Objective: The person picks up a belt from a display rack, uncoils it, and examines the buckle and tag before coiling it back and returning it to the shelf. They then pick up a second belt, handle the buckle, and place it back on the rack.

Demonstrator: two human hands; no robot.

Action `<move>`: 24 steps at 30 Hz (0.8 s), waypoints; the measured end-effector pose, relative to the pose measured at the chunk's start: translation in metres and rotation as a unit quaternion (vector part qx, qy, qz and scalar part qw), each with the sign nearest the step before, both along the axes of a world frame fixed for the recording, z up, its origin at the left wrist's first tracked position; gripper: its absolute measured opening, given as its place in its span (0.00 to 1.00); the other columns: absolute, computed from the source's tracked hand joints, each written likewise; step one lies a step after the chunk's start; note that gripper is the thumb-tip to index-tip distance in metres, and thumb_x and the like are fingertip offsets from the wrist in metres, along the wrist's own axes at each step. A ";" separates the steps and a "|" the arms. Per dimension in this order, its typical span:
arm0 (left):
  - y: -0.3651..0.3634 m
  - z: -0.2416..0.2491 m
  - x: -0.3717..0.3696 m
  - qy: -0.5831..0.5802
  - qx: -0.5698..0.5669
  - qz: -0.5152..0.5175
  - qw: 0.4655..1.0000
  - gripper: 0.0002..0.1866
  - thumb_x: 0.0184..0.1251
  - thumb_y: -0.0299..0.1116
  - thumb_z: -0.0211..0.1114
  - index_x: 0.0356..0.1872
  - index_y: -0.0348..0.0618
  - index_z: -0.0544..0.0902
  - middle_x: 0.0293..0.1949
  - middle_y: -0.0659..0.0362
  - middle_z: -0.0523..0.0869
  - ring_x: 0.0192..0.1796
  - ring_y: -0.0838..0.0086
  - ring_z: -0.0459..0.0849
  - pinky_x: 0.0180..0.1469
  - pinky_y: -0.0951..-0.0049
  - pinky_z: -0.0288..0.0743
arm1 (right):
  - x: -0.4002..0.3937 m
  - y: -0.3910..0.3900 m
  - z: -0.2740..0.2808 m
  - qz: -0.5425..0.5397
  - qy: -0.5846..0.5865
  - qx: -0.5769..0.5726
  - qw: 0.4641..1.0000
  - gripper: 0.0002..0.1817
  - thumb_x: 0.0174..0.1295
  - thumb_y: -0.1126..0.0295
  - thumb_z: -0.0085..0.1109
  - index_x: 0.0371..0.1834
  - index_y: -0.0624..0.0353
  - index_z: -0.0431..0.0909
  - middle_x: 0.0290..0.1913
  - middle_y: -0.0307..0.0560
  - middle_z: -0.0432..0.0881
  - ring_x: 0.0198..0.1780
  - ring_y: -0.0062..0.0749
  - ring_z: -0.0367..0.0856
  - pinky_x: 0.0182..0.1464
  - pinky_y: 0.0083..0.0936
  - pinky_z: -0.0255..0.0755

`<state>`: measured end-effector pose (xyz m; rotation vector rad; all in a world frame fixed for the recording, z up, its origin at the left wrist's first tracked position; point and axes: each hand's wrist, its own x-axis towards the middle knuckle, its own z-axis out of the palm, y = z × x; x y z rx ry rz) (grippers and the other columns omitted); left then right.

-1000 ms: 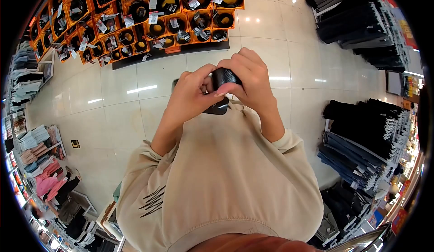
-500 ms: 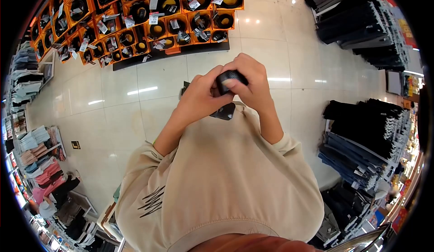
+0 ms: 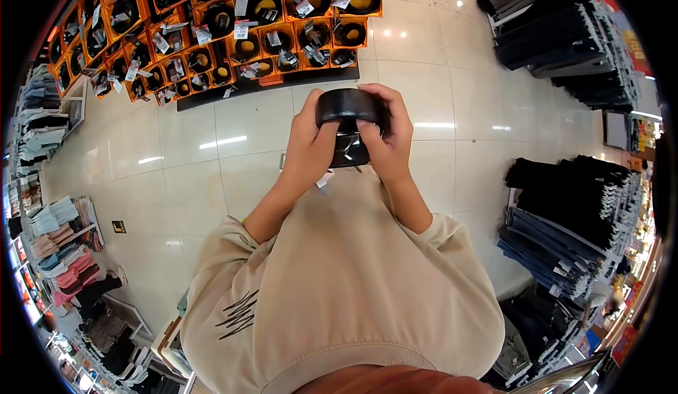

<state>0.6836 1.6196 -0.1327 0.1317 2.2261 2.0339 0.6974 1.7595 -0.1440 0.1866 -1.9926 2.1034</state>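
A coiled black belt (image 3: pixel 347 102) is held up in front of my chest, between both hands. Its outer face looks like textured leather, and a shiny dark buckle (image 3: pixel 351 148) faces me below the coil. My left hand (image 3: pixel 309 142) is closed around the left side, thumb pressed to the front. On the opposite side my right hand (image 3: pixel 390 127) grips the coil, with its thumb at the inner edge. A small pale tag (image 3: pixel 323 180) shows under my left hand. The far side of the coil is hidden.
Ahead stands an orange display rack (image 3: pixel 268 23) with rolled belts and price tags in its compartments. Racks of dark trousers (image 3: pixel 558 48) and jeans (image 3: pixel 544 242) line the right. Folded clothes (image 3: pixel 60 221) are on the left. Glossy floor tiles (image 3: pixel 183 182) lie between.
The belt has been turned so its wide outer face and buckle now show. My hands have moved apart to its two sides, and the dark hanging tag is no longer visible.
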 end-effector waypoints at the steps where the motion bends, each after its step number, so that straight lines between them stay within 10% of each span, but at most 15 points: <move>1: 0.000 -0.002 0.000 0.001 0.001 -0.003 1.000 0.10 0.64 0.21 0.53 0.46 0.35 0.70 0.32 0.49 0.81 0.34 0.68 0.79 0.40 0.71 0.74 | -0.003 -0.001 0.000 -0.007 -0.012 -0.009 1.000 0.23 0.53 0.82 0.58 0.55 0.66 0.71 0.46 0.47 0.78 0.47 0.26 0.79 0.53 0.21 0.74; 6: -0.003 -0.002 -0.003 -0.050 0.011 -0.021 0.998 0.09 0.66 0.22 0.53 0.46 0.37 0.70 0.33 0.54 0.80 0.34 0.73 0.78 0.39 0.74 0.73 | -0.017 0.019 -0.002 0.098 -0.102 0.108 0.984 0.13 0.50 0.75 0.62 0.38 0.64 0.71 0.27 0.50 0.78 0.31 0.33 0.80 0.34 0.29 0.72; 12: -0.004 -0.005 -0.002 -0.035 -0.057 -0.092 0.994 0.11 0.63 0.22 0.57 0.45 0.40 0.70 0.24 0.54 0.78 0.27 0.71 0.77 0.31 0.72 0.69 | -0.021 0.027 0.007 0.034 -0.021 0.343 0.939 0.16 0.47 0.74 0.66 0.35 0.62 0.69 0.29 0.58 0.80 0.32 0.59 0.77 0.34 0.40 0.72; 16: -0.012 0.009 -0.007 0.003 -0.173 -0.136 0.975 0.15 0.52 0.25 0.68 0.37 0.40 0.71 0.18 0.52 0.76 0.20 0.63 0.76 0.24 0.70 0.65 | -0.020 0.037 0.028 0.103 0.012 0.490 0.866 0.15 0.46 0.76 0.66 0.35 0.60 0.69 0.29 0.55 0.79 0.34 0.55 0.78 0.33 0.42 0.72; 19: -0.012 0.008 -0.006 0.075 -0.172 -0.134 0.973 0.15 0.46 0.22 0.70 0.32 0.39 0.71 0.18 0.57 0.74 0.18 0.74 0.72 0.23 0.74 0.63 | -0.022 0.038 0.035 0.089 0.088 0.455 0.882 0.14 0.45 0.76 0.65 0.34 0.61 0.72 0.32 0.52 0.80 0.35 0.50 0.79 0.35 0.35 0.74; 24: 0.008 -0.005 0.000 0.016 0.075 -0.035 0.996 0.13 0.49 0.18 0.67 0.31 0.40 0.71 0.20 0.66 0.72 0.22 0.87 0.69 0.26 0.83 0.64 | -0.019 0.009 -0.011 0.019 0.031 0.004 0.999 0.13 0.42 0.82 0.57 0.35 0.65 0.76 0.34 0.45 0.80 0.37 0.30 0.78 0.41 0.23 0.73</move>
